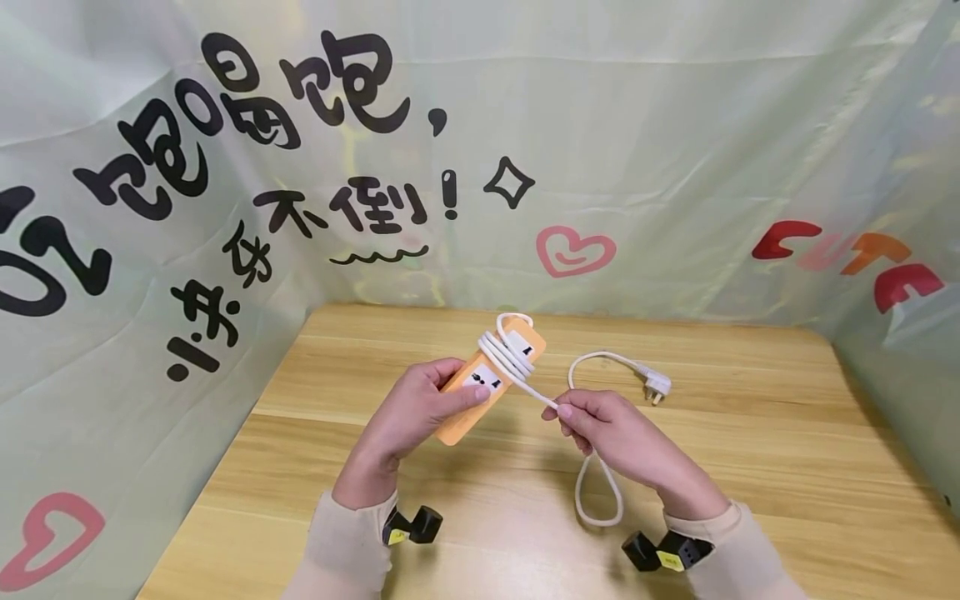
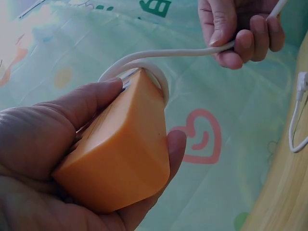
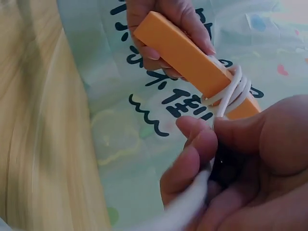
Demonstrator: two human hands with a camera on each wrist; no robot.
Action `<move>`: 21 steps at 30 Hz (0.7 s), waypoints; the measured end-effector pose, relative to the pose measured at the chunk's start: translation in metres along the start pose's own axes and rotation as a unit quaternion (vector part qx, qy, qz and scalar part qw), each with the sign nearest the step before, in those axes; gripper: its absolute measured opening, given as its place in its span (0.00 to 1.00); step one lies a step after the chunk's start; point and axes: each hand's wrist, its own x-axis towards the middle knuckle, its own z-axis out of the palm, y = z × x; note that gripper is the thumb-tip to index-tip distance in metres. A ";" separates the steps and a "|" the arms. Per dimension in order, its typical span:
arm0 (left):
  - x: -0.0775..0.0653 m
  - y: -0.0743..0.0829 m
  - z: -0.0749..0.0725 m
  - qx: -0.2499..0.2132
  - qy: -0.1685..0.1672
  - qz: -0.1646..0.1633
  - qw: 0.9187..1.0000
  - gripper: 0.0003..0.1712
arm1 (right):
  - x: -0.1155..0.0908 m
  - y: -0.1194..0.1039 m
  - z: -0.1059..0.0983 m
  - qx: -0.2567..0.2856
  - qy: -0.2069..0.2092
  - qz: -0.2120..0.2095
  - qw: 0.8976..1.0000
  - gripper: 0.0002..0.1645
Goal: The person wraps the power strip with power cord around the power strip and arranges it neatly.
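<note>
An orange power strip (image 1: 459,427) with white socket faces is held up, tilted, above the table. My left hand (image 1: 416,408) grips its near end, thumb across the socket side. White cord (image 1: 507,357) is wound several times around the strip's far half. Between thumb and fingers, my right hand (image 1: 611,429) pinches the cord a short way from the strip; that stretch looks fairly straight. Past the right hand, loose cord hangs in a loop (image 1: 598,522) and runs to a white plug (image 1: 657,383) with metal pins, right of the hand. In the right wrist view the wraps (image 3: 236,94) show side-on.
The wooden table (image 1: 765,433) lies beneath both hands. Pale fabric (image 1: 675,150) with printed lettering and hearts stands at the back and both sides. A small black device is strapped on each wrist, over beige sleeves (image 1: 348,542).
</note>
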 end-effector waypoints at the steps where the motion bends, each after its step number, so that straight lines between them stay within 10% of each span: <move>1: 0.000 0.000 0.000 -0.003 -0.002 0.001 1.000 0.16 | 0.000 0.000 -0.001 0.009 -0.006 0.000 1.000 0.16; 14: -0.004 0.005 -0.001 -0.036 -0.036 0.006 0.999 0.17 | 0.009 0.010 0.003 -0.106 0.080 0.054 0.990 0.28; 21: -0.004 0.004 -0.002 -0.036 -0.049 0.006 0.998 0.17 | 0.008 0.015 -0.007 -0.076 0.036 0.031 0.996 0.17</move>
